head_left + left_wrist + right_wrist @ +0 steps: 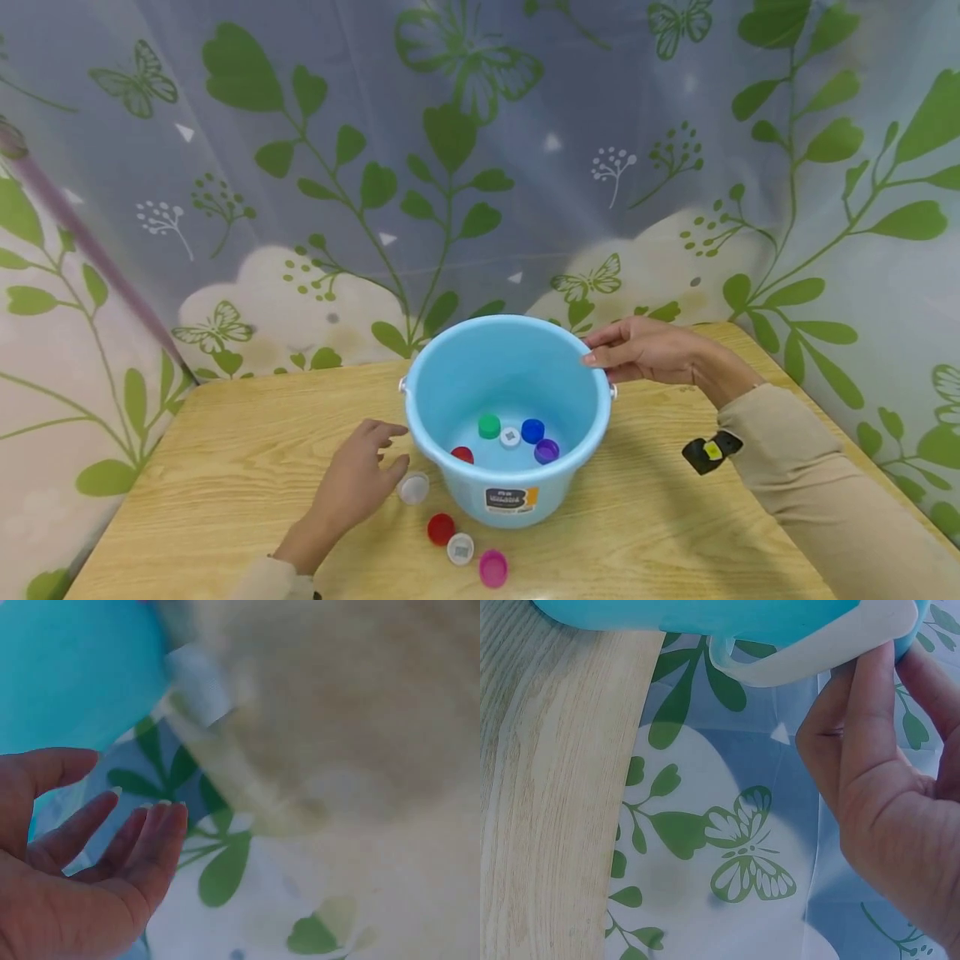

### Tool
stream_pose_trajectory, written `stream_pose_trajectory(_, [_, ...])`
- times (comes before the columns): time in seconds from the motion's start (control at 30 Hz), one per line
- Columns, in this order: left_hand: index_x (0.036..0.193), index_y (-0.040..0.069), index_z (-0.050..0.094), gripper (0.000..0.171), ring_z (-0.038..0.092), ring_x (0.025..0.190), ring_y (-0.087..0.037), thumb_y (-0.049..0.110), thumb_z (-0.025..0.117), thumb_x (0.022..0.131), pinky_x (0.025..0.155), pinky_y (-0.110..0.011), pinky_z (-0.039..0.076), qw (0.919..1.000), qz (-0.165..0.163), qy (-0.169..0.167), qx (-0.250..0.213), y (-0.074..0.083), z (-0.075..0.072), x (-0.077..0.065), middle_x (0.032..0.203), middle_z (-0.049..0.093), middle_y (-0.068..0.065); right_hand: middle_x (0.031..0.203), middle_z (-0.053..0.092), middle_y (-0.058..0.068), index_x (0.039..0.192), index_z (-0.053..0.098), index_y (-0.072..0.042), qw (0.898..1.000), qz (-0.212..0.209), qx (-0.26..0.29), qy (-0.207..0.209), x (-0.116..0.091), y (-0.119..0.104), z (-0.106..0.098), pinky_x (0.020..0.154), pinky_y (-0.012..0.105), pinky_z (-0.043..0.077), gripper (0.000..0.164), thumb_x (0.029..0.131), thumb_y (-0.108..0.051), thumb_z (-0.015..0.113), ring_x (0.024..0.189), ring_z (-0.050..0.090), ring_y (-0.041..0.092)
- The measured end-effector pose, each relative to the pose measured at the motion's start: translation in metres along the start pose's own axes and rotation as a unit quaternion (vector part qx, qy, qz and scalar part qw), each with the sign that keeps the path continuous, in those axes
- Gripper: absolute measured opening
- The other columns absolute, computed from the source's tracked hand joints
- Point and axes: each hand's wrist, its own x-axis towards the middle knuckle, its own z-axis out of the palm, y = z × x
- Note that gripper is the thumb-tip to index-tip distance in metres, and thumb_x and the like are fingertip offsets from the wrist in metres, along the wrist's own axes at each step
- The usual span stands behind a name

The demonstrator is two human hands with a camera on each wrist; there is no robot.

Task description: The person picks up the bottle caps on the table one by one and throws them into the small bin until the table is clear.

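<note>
A light-blue bucket (502,367) stands upright on the table. My right hand (645,350) pinches its rim at the far right, thumb on top and fingers outside; in the right wrist view the bucket's white handle (810,656) hangs beside those fingers. Inside lie a green cap (489,427), a white cap (510,437), a blue cap (533,431), a purple cap (547,452) and a partly hidden red cap (462,455). Left of the bucket, my left hand (352,475) has loosely bent fingers and holds nothing. A whitish cap (413,487) lies near its thumb.
In front of the bucket, another red cap (441,529), a white cap with a square mark (461,549) and a pink cap (493,568) lie on the wooden table (247,458). A leaf-patterned curtain (337,208) hangs behind the table and along its sides.
</note>
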Motion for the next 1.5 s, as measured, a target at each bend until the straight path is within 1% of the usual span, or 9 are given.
stream_pose_trajectory(0.27, [0.107, 0.006, 0.069, 0.038, 0.060, 0.099, -0.030, 0.025, 0.078, 0.076, 0.085, -0.048, 0.053, 0.9945, 0.001, -0.076, 0.071, -0.008, 0.018, -0.008, 0.108, 0.061, -0.009, 0.114, 0.062, 0.021, 0.133, 0.044, 0.013, 1.000, -0.002, 0.000, -0.007, 0.000, 0.000, -0.001, 0.089, 0.043, 0.051, 0.049, 0.093, -0.008, 0.064, 0.097, 0.066, 0.028])
stream_pose_trajectory(0.4, [0.108, 0.005, 0.068, 0.044, 0.060, 0.095, -0.029, 0.025, 0.081, 0.072, 0.081, -0.047, 0.054, 0.9900, 0.023, -0.100, 0.097, -0.009, 0.023, -0.009, 0.104, 0.061, -0.009, 0.114, 0.062, 0.020, 0.133, 0.044, 0.013, 1.000, -0.002, 0.001, -0.008, 0.000, 0.000, 0.000, 0.089, 0.042, 0.051, 0.050, 0.093, -0.008, 0.063, 0.097, 0.066, 0.027])
stream_pose_trajectory(0.6, [0.095, 0.004, 0.070, 0.028, 0.058, 0.082, -0.026, 0.012, 0.081, 0.071, 0.070, -0.041, 0.055, 0.9836, 0.063, -0.096, 0.139, -0.010, 0.027, -0.010, 0.088, 0.060, -0.007, 0.115, 0.062, 0.021, 0.134, 0.043, 0.013, 1.000, -0.002, 0.005, -0.009, 0.001, 0.001, 0.000, 0.090, 0.042, 0.051, 0.050, 0.093, -0.007, 0.063, 0.098, 0.066, 0.028])
stream_pose_trajectory(0.73, [0.083, 0.004, 0.069, 0.017, 0.055, 0.073, -0.023, 0.005, 0.078, 0.070, 0.065, -0.038, 0.052, 0.9803, 0.081, -0.102, 0.149, -0.007, 0.026, -0.007, 0.078, 0.057, -0.005, 0.114, 0.062, 0.020, 0.133, 0.044, 0.013, 1.000, -0.003, 0.003, -0.012, 0.000, 0.001, -0.001, 0.089, 0.042, 0.052, 0.049, 0.093, -0.008, 0.063, 0.098, 0.066, 0.028])
stream_pose_trajectory(0.87, [0.072, 0.007, 0.064, 0.013, 0.052, 0.067, -0.022, 0.002, 0.075, 0.067, 0.059, -0.037, 0.048, 0.9782, 0.098, -0.104, 0.151, -0.005, 0.026, -0.006, 0.071, 0.053, -0.004, 0.115, 0.062, 0.020, 0.134, 0.043, 0.013, 1.000, -0.002, 0.001, -0.011, 0.001, 0.000, -0.001, 0.089, 0.042, 0.052, 0.050, 0.093, -0.008, 0.063, 0.098, 0.066, 0.028])
stream_pose_trajectory(1.1, [0.071, 0.006, 0.064, 0.011, 0.054, 0.069, -0.024, -0.001, 0.073, 0.067, 0.061, -0.039, 0.049, 0.9787, 0.116, -0.089, 0.144, -0.005, 0.027, -0.008, 0.071, 0.055, -0.005, 0.114, 0.062, 0.020, 0.133, 0.044, 0.013, 1.000, 0.000, -0.001, -0.010, 0.000, -0.001, -0.001, 0.090, 0.043, 0.051, 0.050, 0.092, -0.008, 0.064, 0.097, 0.066, 0.028])
stream_pose_trajectory(1.2, [0.078, 0.003, 0.068, 0.013, 0.055, 0.072, -0.025, 0.000, 0.074, 0.067, 0.064, -0.040, 0.051, 0.9811, 0.107, -0.079, 0.141, -0.009, 0.026, -0.010, 0.075, 0.058, -0.006, 0.113, 0.063, 0.019, 0.133, 0.045, 0.013, 1.000, 0.001, -0.002, -0.008, 0.001, -0.002, -0.001, 0.089, 0.043, 0.052, 0.049, 0.092, -0.007, 0.064, 0.096, 0.066, 0.028])
stream_pose_trajectory(1.3, [0.090, 0.000, 0.070, 0.019, 0.059, 0.079, -0.029, 0.002, 0.076, 0.071, 0.072, -0.043, 0.053, 0.9853, 0.076, -0.065, 0.138, -0.011, 0.023, -0.011, 0.086, 0.061, -0.011, 0.112, 0.063, 0.019, 0.132, 0.046, 0.012, 1.000, 0.001, -0.002, -0.005, 0.001, -0.002, 0.000, 0.089, 0.043, 0.052, 0.049, 0.092, -0.008, 0.065, 0.096, 0.066, 0.027])
stream_pose_trajectory(1.5, [0.106, -0.004, 0.067, 0.031, 0.060, 0.095, -0.036, 0.008, 0.076, 0.080, 0.082, -0.050, 0.053, 0.9906, 0.011, -0.018, 0.135, -0.006, 0.003, -0.007, 0.104, 0.062, -0.019, 0.110, 0.064, 0.019, 0.130, 0.047, 0.012, 1.000, 0.003, -0.003, -0.003, 0.001, -0.002, 0.001, 0.087, 0.042, 0.053, 0.047, 0.092, -0.007, 0.064, 0.094, 0.067, 0.027])
